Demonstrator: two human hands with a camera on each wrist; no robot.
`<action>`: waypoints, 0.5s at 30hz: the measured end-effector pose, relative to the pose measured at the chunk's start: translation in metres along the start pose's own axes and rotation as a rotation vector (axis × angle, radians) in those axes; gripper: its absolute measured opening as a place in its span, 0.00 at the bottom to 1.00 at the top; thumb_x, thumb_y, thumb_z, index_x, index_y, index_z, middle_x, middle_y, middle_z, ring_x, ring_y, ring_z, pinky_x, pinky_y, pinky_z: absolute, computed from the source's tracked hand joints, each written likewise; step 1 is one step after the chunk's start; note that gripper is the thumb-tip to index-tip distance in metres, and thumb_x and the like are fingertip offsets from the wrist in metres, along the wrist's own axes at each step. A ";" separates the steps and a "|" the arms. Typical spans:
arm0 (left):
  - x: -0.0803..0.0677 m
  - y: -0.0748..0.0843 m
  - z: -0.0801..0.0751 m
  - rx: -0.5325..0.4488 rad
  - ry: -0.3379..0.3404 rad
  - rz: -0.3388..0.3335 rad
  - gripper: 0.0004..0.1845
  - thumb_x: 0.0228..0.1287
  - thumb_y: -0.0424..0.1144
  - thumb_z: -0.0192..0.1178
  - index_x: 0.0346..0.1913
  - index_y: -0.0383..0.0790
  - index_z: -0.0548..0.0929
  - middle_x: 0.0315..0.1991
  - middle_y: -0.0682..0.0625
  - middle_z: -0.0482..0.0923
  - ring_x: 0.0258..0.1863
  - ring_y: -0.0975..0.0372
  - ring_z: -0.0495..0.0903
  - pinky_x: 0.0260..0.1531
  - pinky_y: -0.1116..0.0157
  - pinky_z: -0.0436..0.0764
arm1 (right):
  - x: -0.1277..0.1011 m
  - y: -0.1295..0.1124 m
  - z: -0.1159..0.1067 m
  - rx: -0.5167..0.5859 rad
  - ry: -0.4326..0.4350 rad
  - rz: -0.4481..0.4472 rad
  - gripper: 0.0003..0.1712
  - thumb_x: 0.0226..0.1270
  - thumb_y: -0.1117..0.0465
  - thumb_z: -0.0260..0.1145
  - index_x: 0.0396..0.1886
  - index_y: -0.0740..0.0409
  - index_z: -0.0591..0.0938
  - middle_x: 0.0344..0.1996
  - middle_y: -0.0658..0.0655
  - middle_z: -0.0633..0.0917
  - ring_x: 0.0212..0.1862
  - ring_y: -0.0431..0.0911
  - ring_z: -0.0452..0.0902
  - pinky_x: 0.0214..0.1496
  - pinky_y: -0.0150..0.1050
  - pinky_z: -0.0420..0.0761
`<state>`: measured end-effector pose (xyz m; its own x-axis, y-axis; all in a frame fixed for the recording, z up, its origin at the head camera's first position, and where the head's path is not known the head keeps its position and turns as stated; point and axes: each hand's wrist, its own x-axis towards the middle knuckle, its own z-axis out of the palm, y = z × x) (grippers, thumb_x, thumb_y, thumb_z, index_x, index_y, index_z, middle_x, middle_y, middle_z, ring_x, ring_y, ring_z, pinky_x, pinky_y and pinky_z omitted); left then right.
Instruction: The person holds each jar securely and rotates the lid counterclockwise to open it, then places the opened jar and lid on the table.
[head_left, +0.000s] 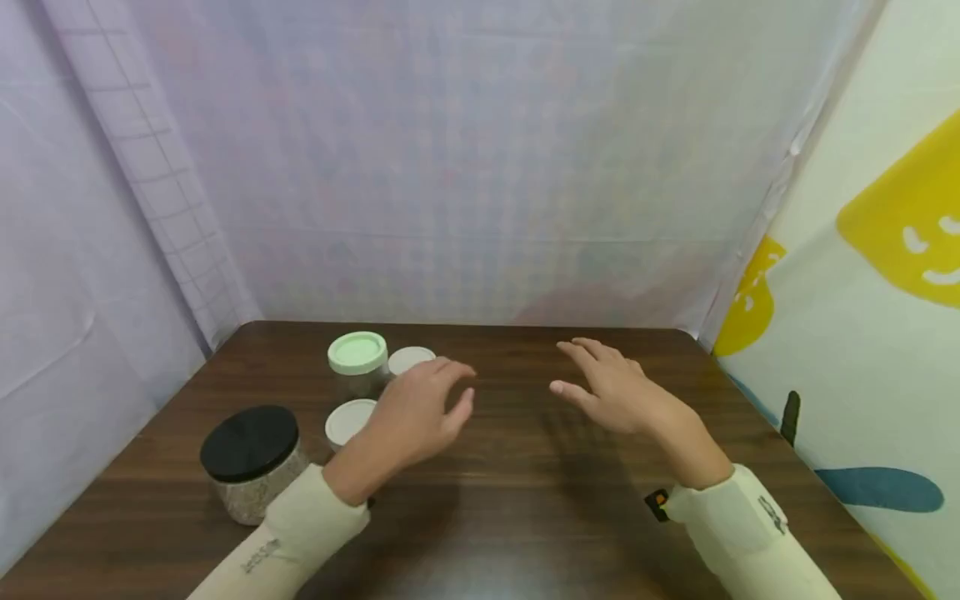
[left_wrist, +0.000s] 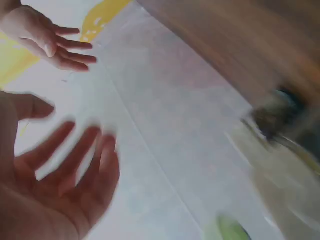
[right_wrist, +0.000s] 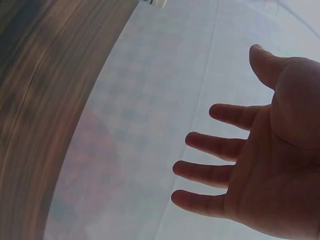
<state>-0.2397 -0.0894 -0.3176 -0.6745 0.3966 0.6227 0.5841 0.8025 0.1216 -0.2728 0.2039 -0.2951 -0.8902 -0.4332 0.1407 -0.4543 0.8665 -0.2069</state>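
My left hand (head_left: pixel 423 410) is raised over the middle of the table, its fingers loosely bent and nothing in them. It overlaps part of two white-lidded containers in the head view, one lid (head_left: pixel 349 422) nearer and one lid (head_left: pixel 412 359) farther back. Behind them, to the left, stands a clear jar with a pale green lid (head_left: pixel 357 352). A larger jar with a black lid (head_left: pixel 251 443) and grainy pale contents sits at the left. My right hand (head_left: pixel 617 387) hovers at the right, fingers spread and fairly straight; the right wrist view shows its bare palm (right_wrist: pixel 272 175).
The dark wooden table (head_left: pixel 510 508) ends at a pale hanging cloth (head_left: pixel 480 167) at the back. A white cloth with yellow shapes (head_left: pixel 907 208) hangs along the right side. Another pale cloth (head_left: pixel 82 250) closes off the left.
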 end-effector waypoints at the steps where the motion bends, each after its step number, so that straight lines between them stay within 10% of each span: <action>1: -0.008 -0.004 -0.004 0.003 0.050 -0.028 0.11 0.65 0.41 0.65 0.48 0.42 0.87 0.44 0.48 0.86 0.43 0.53 0.84 0.43 0.55 0.83 | -0.003 0.000 -0.001 0.003 0.004 -0.006 0.45 0.76 0.29 0.46 0.81 0.49 0.56 0.79 0.62 0.58 0.77 0.66 0.54 0.69 0.75 0.57; 6: -0.046 -0.026 -0.012 0.103 0.164 -0.168 0.21 0.60 0.44 0.70 0.53 0.37 0.84 0.53 0.38 0.80 0.52 0.42 0.78 0.46 0.46 0.81 | -0.018 0.003 0.000 -0.028 0.045 -0.047 0.43 0.75 0.30 0.48 0.80 0.49 0.59 0.78 0.62 0.61 0.76 0.66 0.57 0.68 0.74 0.59; 15: -0.072 -0.036 -0.001 0.073 0.082 -0.334 0.42 0.56 0.54 0.72 0.68 0.37 0.70 0.70 0.29 0.61 0.68 0.34 0.62 0.52 0.34 0.75 | -0.045 0.000 0.020 -0.126 0.120 -0.185 0.40 0.75 0.31 0.52 0.77 0.47 0.64 0.76 0.60 0.65 0.75 0.60 0.61 0.65 0.68 0.69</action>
<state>-0.2119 -0.1470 -0.3660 -0.7829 0.0724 0.6180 0.3018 0.9127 0.2755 -0.2333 0.2186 -0.3204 -0.7785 -0.5616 0.2802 -0.5952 0.8023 -0.0456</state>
